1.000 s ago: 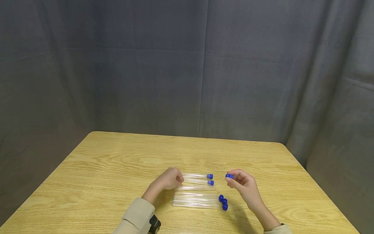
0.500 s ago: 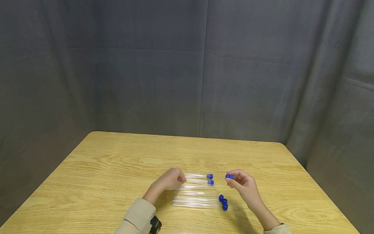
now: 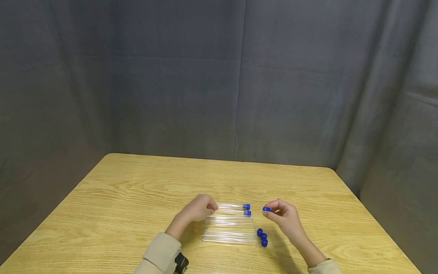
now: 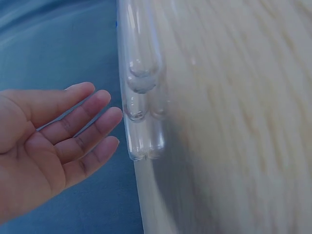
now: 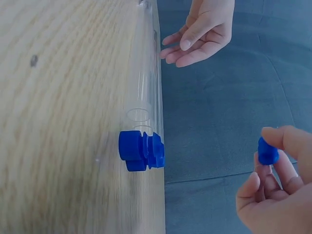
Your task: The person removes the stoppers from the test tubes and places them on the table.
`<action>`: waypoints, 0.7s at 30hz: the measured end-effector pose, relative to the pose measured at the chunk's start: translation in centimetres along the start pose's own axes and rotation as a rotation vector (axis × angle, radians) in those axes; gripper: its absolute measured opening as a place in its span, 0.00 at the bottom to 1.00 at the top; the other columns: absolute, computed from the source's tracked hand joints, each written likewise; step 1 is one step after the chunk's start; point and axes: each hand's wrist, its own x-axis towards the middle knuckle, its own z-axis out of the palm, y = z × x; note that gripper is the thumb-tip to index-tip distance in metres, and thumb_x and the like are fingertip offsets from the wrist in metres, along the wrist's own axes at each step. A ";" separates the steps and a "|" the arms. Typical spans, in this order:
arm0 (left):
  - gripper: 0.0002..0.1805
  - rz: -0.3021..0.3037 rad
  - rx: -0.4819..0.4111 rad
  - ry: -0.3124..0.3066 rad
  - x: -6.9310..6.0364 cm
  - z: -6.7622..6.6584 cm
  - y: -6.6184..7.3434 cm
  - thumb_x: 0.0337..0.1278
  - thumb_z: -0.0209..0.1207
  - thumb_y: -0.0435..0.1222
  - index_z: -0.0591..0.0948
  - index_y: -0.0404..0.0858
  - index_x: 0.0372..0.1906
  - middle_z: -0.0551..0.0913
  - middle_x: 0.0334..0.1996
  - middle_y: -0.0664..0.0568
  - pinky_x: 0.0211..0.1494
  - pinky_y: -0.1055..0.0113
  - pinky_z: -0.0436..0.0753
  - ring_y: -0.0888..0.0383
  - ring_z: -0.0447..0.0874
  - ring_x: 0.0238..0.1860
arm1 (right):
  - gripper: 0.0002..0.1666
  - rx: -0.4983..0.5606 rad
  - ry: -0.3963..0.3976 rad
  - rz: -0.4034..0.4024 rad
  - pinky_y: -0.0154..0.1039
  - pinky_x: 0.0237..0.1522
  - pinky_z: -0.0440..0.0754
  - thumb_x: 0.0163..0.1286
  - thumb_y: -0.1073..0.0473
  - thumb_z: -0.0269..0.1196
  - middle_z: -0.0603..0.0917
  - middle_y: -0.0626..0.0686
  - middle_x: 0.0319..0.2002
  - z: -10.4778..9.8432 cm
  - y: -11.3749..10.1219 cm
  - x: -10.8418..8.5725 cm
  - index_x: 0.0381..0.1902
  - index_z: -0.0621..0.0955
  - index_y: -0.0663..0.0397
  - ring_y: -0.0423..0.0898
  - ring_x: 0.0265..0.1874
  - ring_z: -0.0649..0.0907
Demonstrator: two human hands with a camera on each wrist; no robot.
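My left hand (image 3: 198, 208) is over the closed ends of the clear test tubes, its fingers loosely bent and holding nothing. In the left wrist view the left hand (image 4: 61, 139) is apart from the rounded tube ends (image 4: 141, 83). Between thumb and fingertips, my right hand (image 3: 286, 220) pinches a blue cap (image 5: 267, 152) above the table. Two tubes with blue caps (image 3: 247, 213) lie at the far side of the row. Nearer lie several uncapped test tubes (image 3: 229, 236), open ends to the right. Several loose blue caps (image 3: 264, 236) sit beside those ends.
The wooden table (image 3: 137, 190) has rounded far corners. A grey curtain (image 3: 171, 95) hangs behind it and along both sides. A black device (image 3: 180, 262) is strapped at the left wrist, by the beige sleeve (image 3: 161, 251).
My left hand has shifted slightly right from the tube end and its fingertips have parted. The blue cap in my right hand has moved slightly left and down.
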 end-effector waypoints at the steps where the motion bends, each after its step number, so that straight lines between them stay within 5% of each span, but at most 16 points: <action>1: 0.08 0.001 -0.001 0.003 0.0 -0.1 0.0 0.51 0.53 0.23 0.80 0.28 0.36 0.80 0.32 0.46 0.38 0.63 0.77 0.53 0.78 0.35 | 0.07 -0.017 0.008 0.010 0.34 0.26 0.76 0.54 0.71 0.63 0.77 0.55 0.29 0.0 0.0 0.1 0.32 0.78 0.68 0.41 0.24 0.75; 10: 0.08 0.005 -0.016 0.020 -0.3 -0.6 0.3 0.52 0.54 0.24 0.81 0.27 0.36 0.80 0.31 0.48 0.36 0.65 0.77 0.55 0.77 0.34 | 0.12 -0.073 0.019 0.010 0.32 0.33 0.76 0.55 0.72 0.62 0.79 0.55 0.32 0.2 0.6 0.6 0.39 0.77 0.71 0.40 0.30 0.76; 21: 0.07 0.001 -0.033 0.013 -0.6 -1.0 0.2 0.54 0.54 0.25 0.81 0.28 0.36 0.80 0.31 0.49 0.35 0.64 0.77 0.55 0.77 0.34 | 0.11 -0.080 -0.010 0.076 0.39 0.31 0.80 0.54 0.74 0.61 0.78 0.57 0.32 0.4 1.4 1.4 0.37 0.78 0.73 0.43 0.26 0.79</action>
